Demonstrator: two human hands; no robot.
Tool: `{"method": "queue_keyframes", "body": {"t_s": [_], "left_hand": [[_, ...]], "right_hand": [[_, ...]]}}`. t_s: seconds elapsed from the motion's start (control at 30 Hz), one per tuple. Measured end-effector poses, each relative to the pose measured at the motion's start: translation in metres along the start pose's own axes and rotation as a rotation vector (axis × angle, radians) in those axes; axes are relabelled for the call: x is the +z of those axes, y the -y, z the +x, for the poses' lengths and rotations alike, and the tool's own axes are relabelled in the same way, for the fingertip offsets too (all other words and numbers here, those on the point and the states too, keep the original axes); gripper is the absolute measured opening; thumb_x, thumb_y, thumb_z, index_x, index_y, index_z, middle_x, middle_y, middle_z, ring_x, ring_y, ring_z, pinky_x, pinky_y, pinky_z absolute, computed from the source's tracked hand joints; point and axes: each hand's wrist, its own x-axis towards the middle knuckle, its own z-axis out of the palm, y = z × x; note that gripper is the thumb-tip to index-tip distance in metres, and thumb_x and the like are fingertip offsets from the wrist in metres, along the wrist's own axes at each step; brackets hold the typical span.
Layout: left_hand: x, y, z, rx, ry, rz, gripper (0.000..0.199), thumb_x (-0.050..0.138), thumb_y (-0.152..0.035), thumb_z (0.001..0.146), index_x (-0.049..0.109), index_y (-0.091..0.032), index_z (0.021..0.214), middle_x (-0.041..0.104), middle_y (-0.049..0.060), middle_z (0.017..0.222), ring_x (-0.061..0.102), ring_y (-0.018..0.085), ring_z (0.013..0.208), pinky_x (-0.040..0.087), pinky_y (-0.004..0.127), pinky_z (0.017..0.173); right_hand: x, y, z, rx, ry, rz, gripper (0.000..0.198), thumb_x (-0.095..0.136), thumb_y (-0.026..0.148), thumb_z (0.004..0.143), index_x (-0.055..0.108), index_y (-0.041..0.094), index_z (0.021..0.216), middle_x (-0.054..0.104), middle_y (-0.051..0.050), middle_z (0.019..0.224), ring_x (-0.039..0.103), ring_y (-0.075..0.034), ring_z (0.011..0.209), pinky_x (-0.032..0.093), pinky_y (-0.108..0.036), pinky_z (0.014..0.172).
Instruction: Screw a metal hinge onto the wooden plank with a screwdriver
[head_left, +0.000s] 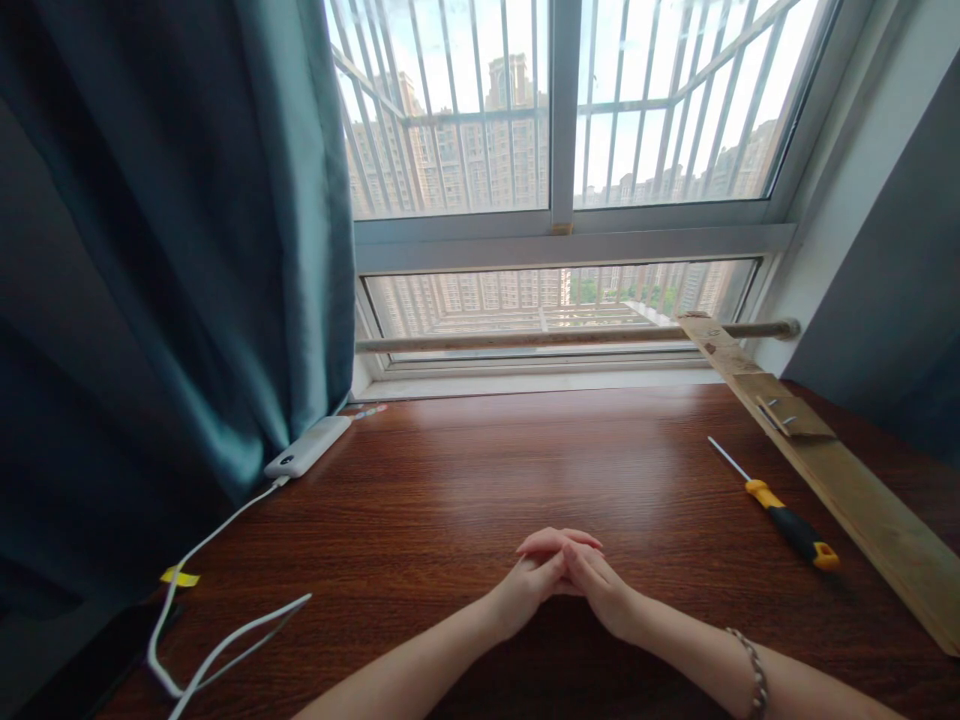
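My left hand (pixel 527 588) and my right hand (pixel 604 588) meet over the near middle of the dark wooden table (pixel 480 470). Their fingers are pressed together and overlap, with no object seen between them. A bracelet circles my right wrist. To the right of the hands, and apart from them, lies a screwdriver (pixel 787 522) with a yellow and black handle, its metal shaft pointing toward the window. Beyond it, a long wooden board (pixel 862 495) slants from the window rail to the right edge. A small wooden piece (pixel 796 416) with two metal bits sits on this board.
A white power bank (pixel 309 447) with a white cable (pixel 217 530) lies on the left beside the blue curtain (pixel 300 250). Yellow tape (pixel 180 578) is at the left. A metal rail (pixel 525 340) crosses before the window.
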Motion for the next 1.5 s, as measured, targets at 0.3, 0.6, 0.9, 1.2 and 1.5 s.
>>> {"method": "queue_keyframes", "body": {"t_s": [0.3, 0.6, 0.9, 1.2, 1.5], "left_hand": [[-0.0018, 0.0027, 0.0012, 0.004, 0.006, -0.001, 0.036, 0.051, -0.039, 0.082, 0.057, -0.017, 0.11, 0.056, 0.014, 0.111, 0.054, 0.026, 0.104, 0.045, 0.041, 0.085], [0.0016, -0.0007, 0.0014, -0.01, -0.005, -0.011, 0.038, 0.054, -0.042, 0.08, 0.058, -0.017, 0.108, 0.057, 0.014, 0.109, 0.054, 0.026, 0.103, 0.045, 0.041, 0.084], [0.001, 0.001, 0.0009, -0.008, -0.008, -0.016, 0.036, 0.052, -0.04, 0.081, 0.057, -0.017, 0.109, 0.056, 0.014, 0.111, 0.053, 0.028, 0.107, 0.044, 0.044, 0.085], [-0.0018, 0.004, 0.0017, -0.012, -0.006, -0.01, 0.034, 0.048, -0.037, 0.084, 0.056, -0.016, 0.11, 0.055, 0.014, 0.114, 0.052, 0.028, 0.108, 0.044, 0.044, 0.087], [0.0005, 0.0006, 0.0008, -0.016, -0.007, 0.007, 0.035, 0.047, -0.038, 0.084, 0.056, -0.016, 0.111, 0.053, 0.015, 0.117, 0.05, 0.028, 0.111, 0.044, 0.044, 0.087]], "right_hand": [[-0.0004, -0.0002, 0.0006, -0.024, 0.003, -0.015, 0.05, 0.022, 0.045, 0.092, 0.061, 0.017, 0.104, 0.062, -0.009, 0.099, 0.056, -0.019, 0.098, 0.042, -0.035, 0.09], [0.0006, 0.0006, 0.0001, -0.002, -0.014, 0.016, 0.048, 0.024, 0.044, 0.092, 0.062, 0.017, 0.104, 0.062, -0.009, 0.1, 0.056, -0.019, 0.099, 0.042, -0.035, 0.09], [0.0011, 0.0028, -0.001, 0.058, -0.01, 0.048, 0.05, 0.026, 0.049, 0.09, 0.062, 0.018, 0.104, 0.06, -0.009, 0.102, 0.056, -0.02, 0.1, 0.043, -0.036, 0.09], [0.0002, -0.0011, 0.0001, -0.02, -0.013, -0.011, 0.049, 0.023, 0.046, 0.092, 0.062, 0.018, 0.103, 0.062, -0.009, 0.098, 0.056, -0.019, 0.097, 0.043, -0.035, 0.088], [-0.0005, -0.0029, 0.0002, -0.019, -0.002, 0.02, 0.048, 0.023, 0.043, 0.092, 0.061, 0.017, 0.105, 0.061, -0.008, 0.101, 0.055, -0.018, 0.1, 0.042, -0.034, 0.09]]}}
